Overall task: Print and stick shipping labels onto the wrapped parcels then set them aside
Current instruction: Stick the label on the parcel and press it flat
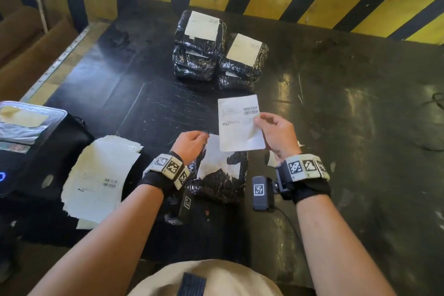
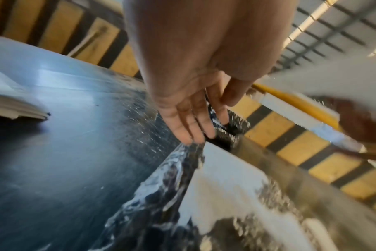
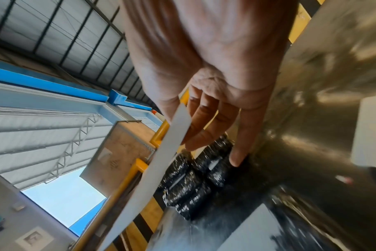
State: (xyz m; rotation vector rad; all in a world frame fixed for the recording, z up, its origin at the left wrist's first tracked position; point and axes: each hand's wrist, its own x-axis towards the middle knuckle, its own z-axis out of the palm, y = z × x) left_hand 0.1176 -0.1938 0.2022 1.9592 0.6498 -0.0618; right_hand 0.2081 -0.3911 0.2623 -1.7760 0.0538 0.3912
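Note:
A black-wrapped parcel (image 1: 219, 188) lies on the table close to me, with a white sheet (image 1: 216, 163) lying on its top. My left hand (image 1: 201, 137) reaches over its far left corner; in the left wrist view its fingers (image 2: 195, 125) are straight and touch the edge of the parcel (image 2: 161, 195) by the white sheet (image 2: 221, 183). My right hand (image 1: 260, 121) pinches a white shipping label (image 1: 237, 127) with a barcode by its right edge and holds it in the air above the parcel. The right wrist view shows that label (image 3: 157, 169) edge-on between thumb and fingers.
Two stacks of labelled black parcels (image 1: 201, 43) (image 1: 243, 57) stand at the back of the dark table (image 1: 336, 103). A label printer (image 1: 28, 146) sits at the left edge, beside a pile of white sheets (image 1: 98, 175). A yellow-and-black striped wall rises behind.

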